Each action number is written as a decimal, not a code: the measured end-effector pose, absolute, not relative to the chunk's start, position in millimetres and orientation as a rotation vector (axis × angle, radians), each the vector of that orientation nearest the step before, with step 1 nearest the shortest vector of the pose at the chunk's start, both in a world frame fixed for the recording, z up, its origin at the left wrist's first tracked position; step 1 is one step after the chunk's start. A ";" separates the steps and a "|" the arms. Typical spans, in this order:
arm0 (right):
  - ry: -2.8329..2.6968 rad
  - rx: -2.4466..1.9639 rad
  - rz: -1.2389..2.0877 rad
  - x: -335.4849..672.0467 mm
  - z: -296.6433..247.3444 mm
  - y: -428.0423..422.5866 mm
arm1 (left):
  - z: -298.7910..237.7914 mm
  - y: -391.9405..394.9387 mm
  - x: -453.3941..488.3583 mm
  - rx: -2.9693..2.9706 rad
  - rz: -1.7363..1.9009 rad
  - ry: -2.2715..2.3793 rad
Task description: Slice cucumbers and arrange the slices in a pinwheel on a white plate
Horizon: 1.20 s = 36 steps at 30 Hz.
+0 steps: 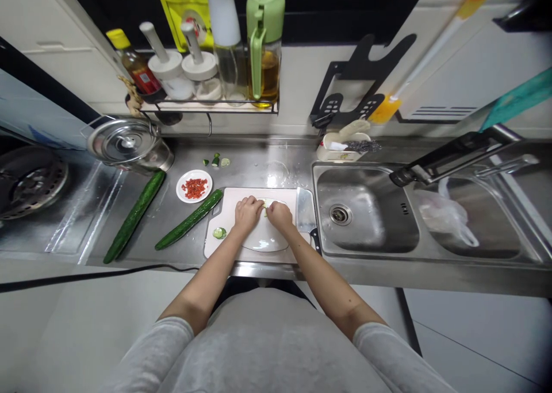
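Observation:
Over the far part of a white plate (264,238), my left hand (248,212) and my right hand (280,215) meet with fingers closed. Between their fingertips a small pale-green cucumber piece (265,209) shows, partly hidden by the fingers. The plate rests on a light cutting board (233,200). At the board's right side lies a cleaver (306,209) with a black dotted handle. A cut cucumber end (219,232) sits on the board's left part. One whole cucumber (190,220) touches or nearly touches the board; another cucumber (135,215) lies farther left.
A small white dish (194,186) holds chopped red pieces. Several cucumber scraps (215,161) lie behind the board. A lidded steel pot (129,143) stands at the back left, and a double sink (366,209) is on the right. Bottles and jars fill a wall rack (211,107).

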State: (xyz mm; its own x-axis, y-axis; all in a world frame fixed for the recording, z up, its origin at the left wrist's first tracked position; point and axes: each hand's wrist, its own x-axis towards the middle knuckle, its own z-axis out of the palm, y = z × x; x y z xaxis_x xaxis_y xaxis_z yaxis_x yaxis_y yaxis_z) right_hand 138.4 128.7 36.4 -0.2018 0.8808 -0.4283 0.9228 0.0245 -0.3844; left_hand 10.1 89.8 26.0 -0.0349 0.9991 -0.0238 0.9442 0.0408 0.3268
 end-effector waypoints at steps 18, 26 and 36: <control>2.299 1.936 -0.835 147.8 45.8 110.1 | 37.7 79.1 5.7 1.725 0.669 2.190; 2.432 2.123 -0.930 193.5 53.8 97.0 | 60.0 23.0 -50.1 1.513 0.894 2.268; 2.520 2.175 -1.095 218.5 60.7 68.5 | 41.2 -37.4 -82.1 1.249 0.466 2.420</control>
State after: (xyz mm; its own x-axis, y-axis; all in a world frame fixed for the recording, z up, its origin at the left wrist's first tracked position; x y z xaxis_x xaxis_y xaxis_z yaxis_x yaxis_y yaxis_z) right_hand 218.5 68.5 60.7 -0.1898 0.9744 -0.1203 0.7527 0.0657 -0.6551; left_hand -82.1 -37.4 41.2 -0.5349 0.8263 -0.1763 0.7017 0.5507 0.4521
